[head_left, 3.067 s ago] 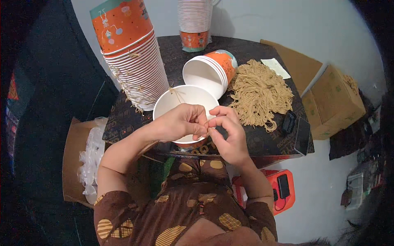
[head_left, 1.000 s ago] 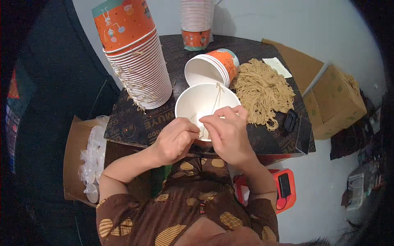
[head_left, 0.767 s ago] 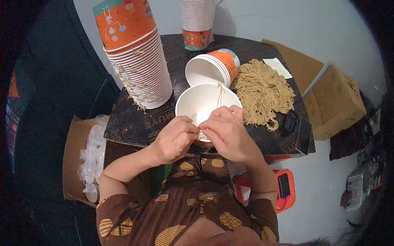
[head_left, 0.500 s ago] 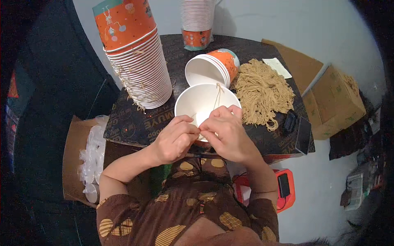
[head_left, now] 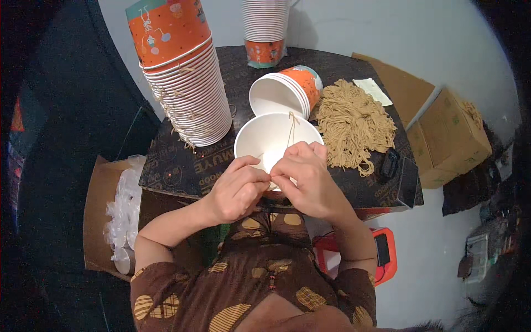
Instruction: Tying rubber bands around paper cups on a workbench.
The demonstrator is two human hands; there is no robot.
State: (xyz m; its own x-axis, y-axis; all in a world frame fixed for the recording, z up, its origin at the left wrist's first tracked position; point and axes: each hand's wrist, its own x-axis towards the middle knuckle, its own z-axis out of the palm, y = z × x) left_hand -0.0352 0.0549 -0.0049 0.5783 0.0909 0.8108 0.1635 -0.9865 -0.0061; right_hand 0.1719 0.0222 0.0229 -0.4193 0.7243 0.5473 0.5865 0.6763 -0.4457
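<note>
A white-lined paper bucket [head_left: 255,133] stands at the table's near edge with its mouth up. A thin tan string [head_left: 292,126] is knotted at its far rim and runs down inside it towards my hands. At the near rim my left hand [head_left: 240,188] and my right hand [head_left: 302,176] meet, fingertips pinched together. A short bit of string shows by the left fingers; most of what lies between the fingertips is hidden. Behind this bucket, a few nested orange paper buckets [head_left: 303,83] lie on their side.
A tall stack of paper buckets [head_left: 193,105] with string loops stands left, another stack [head_left: 264,27] at the back. A heap of tan strings [head_left: 354,124] lies right, near a black holder [head_left: 408,182]. Cardboard boxes [head_left: 451,138] and a red stool [head_left: 391,265] stand beyond the table.
Almost nothing differs. Both hands stay pinched together at the near rim, with only a slight shift of the fingers and bucket.
</note>
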